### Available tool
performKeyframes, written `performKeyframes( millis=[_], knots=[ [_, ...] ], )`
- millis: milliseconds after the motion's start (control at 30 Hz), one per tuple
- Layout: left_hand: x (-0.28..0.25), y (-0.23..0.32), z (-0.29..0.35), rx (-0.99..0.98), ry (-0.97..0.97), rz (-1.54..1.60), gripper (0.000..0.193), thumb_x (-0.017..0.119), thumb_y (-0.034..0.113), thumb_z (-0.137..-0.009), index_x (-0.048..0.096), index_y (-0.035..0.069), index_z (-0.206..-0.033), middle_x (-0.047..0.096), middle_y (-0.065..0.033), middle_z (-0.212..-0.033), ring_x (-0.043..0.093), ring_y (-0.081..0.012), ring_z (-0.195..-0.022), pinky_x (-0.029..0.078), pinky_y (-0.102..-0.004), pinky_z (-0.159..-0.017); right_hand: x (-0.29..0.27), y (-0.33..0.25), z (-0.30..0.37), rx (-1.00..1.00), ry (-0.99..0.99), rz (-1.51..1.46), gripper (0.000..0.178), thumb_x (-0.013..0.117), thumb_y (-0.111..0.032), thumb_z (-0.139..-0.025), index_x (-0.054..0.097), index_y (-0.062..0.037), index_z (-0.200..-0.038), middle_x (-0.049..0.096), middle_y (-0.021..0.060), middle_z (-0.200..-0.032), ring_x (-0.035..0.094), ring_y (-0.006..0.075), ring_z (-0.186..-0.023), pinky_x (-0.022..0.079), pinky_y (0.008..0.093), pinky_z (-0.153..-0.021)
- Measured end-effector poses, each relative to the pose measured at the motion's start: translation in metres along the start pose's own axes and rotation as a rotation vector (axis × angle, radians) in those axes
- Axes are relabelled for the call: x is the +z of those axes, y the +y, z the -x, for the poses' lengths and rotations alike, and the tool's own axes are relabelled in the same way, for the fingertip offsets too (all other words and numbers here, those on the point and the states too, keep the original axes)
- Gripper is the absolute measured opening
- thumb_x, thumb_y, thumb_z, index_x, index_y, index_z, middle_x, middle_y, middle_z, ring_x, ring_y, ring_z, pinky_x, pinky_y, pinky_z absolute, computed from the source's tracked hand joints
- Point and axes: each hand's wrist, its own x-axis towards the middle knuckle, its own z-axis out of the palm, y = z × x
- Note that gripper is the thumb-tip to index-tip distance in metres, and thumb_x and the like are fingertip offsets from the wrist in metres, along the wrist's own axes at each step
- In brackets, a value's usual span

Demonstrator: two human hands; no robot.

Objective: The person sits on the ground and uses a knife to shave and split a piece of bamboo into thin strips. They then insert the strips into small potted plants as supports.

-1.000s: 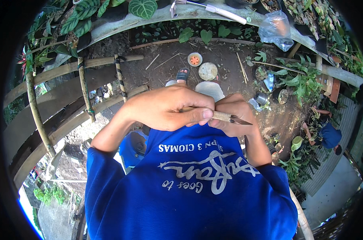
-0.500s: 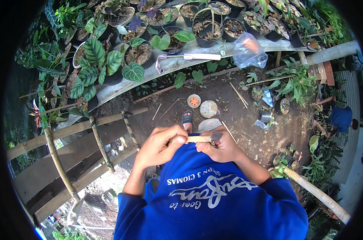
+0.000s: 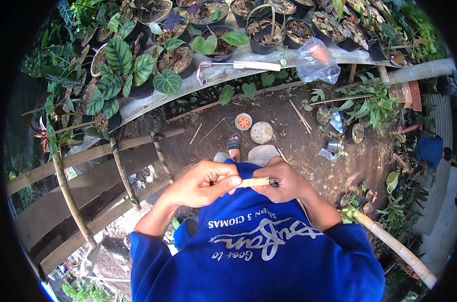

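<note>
In front of my blue shirt, both hands meet on a short flat piece of light wood [image 3: 254, 182]. My left hand [image 3: 202, 184] pinches one end between thumb and fingers. Round the other end, my right hand [image 3: 285, 182] is closed, with its thumb along the wood. A small dark part [image 3: 274, 181] shows at the right hand's grip; most of it is hidden by the fingers, and I cannot tell its kind. The wood lies nearly level, tilted slightly up to the right.
Ahead, a bench edge [image 3: 138, 108] carries several potted plants, a pink-and-white folding stick [image 3: 243, 65] and a clear plastic bag [image 3: 316, 63]. Below are a small round container [image 3: 243, 122] and a pale round lid-like thing [image 3: 261, 132]. A bamboo rail [image 3: 95, 158] runs left. Another person [image 3: 427, 150] crouches far right.
The wood has turned in my hands, and the dark end that showed broadly is now mostly covered by my right fingers. My left hand has shifted slightly right, its elbow outward.
</note>
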Motion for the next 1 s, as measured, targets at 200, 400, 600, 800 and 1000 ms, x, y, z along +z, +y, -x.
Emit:
performKeyframes(
  millis=[200,400,600,800,1000],
  knots=[
    [-0.006,0.002,-0.002,0.050,0.015,-0.069,0.031,0.060,0.021,-0.110,0.064,0.002,-0.086,0.051,0.0057,-0.069,0.037,-0.0021,-0.063,0.029,-0.0265,-0.054,0.006,0.008,0.002,0.090,-0.011,-0.035,0.022,0.065,-0.015,-0.101,0.067,-0.0005,-0.085,0.055,0.0104,-0.060,0.054,0.0228,-0.050,0.038,0.0367,-0.051],
    [-0.007,-0.010,0.004,0.007,0.027,-0.008,0.029,0.060,0.017,-0.111,0.062,0.003,-0.085,0.045,0.0076,-0.069,0.035,-0.0010,-0.063,0.027,-0.0267,-0.055,0.009,0.011,0.000,0.067,-0.024,-0.075,0.025,0.065,-0.017,-0.104,0.067,-0.0007,-0.085,0.054,0.0087,-0.061,0.053,0.0216,-0.050,0.038,0.0365,-0.051],
    [-0.007,-0.014,0.000,0.093,0.055,0.046,0.031,0.060,0.019,-0.111,0.064,0.002,-0.085,0.044,0.0075,-0.067,0.034,-0.0016,-0.060,0.026,-0.0275,-0.053,0.007,0.008,-0.006,0.121,-0.068,-0.004,0.021,0.065,-0.017,-0.103,0.073,0.0011,-0.095,0.061,0.0120,-0.066,0.057,0.0238,-0.052,0.040,0.0369,-0.053],
    [-0.022,-0.009,0.005,0.048,0.067,-0.116,0.034,0.062,0.023,-0.110,0.066,0.002,-0.083,0.048,0.0068,-0.066,0.037,-0.0017,-0.060,0.029,-0.0267,-0.053,0.007,0.016,-0.010,0.193,-0.087,-0.054,0.020,0.065,-0.017,-0.103,0.073,-0.0007,-0.095,0.061,0.0089,-0.063,0.058,0.0204,-0.053,0.041,0.0356,-0.053],
    [-0.012,-0.024,-0.008,0.077,0.026,0.141,0.035,0.061,0.022,-0.110,0.062,0.004,-0.080,0.042,0.0095,-0.065,0.032,0.0001,-0.060,0.024,-0.0254,-0.052,0.018,0.035,-0.004,0.065,0.033,-0.104,0.021,0.066,-0.017,-0.102,0.071,-0.0021,-0.088,0.063,0.0036,-0.063,0.059,0.0154,-0.054,0.043,0.0325,-0.055]
  ],
)
